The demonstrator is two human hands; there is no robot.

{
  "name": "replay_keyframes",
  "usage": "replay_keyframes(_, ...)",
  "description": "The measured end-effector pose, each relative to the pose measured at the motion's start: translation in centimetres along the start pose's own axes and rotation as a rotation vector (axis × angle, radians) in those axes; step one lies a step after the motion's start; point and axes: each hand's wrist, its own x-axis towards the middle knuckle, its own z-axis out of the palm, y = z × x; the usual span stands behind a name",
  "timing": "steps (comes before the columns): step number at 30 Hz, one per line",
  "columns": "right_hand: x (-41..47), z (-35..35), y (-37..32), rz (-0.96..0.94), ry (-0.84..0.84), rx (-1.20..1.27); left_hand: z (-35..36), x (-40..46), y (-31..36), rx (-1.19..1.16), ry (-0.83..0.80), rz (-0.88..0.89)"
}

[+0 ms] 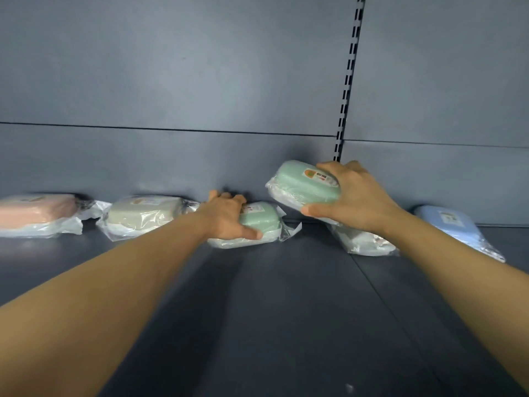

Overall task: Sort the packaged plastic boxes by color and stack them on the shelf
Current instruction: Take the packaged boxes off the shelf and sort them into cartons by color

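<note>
Stacking green on green: my right hand (pixel 356 196) is gripping a tilted green box (pixel 305 183) above the shelf (pixel 286 296), while my left hand (pixel 226 214) is clasping the lying green box (pixel 262 220); next, I judge, lowering squarely leftward onto it.

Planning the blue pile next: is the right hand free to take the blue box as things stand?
Probably not yet: the right hand already grips a green box held above the shelf. The blue box itself lies uncovered to its right.
</note>
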Motion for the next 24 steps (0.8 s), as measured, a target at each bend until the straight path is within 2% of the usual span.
replay_keyframes(8,-4.4,-1.0,-1.1,0.007,0.010,-0.004,-0.9,-5.4,1.2,0.017,0.002,-0.025)
replay_keyframes(12,-9.0,-3.6,-2.7,0.037,0.054,-0.025,-2.7,-10.6,1.9,0.020,0.088,-0.027)
replay_keyframes(16,-14.9,-6.7,-4.3,0.074,0.083,-0.045,-5.1,-16.8,2.9,-0.068,0.157,0.038)
replay_keyframes(24,-28.2,-11.4,-6.5,0.168,0.085,-0.075,-5.8,-29.3,7.2,-0.072,0.177,0.166)
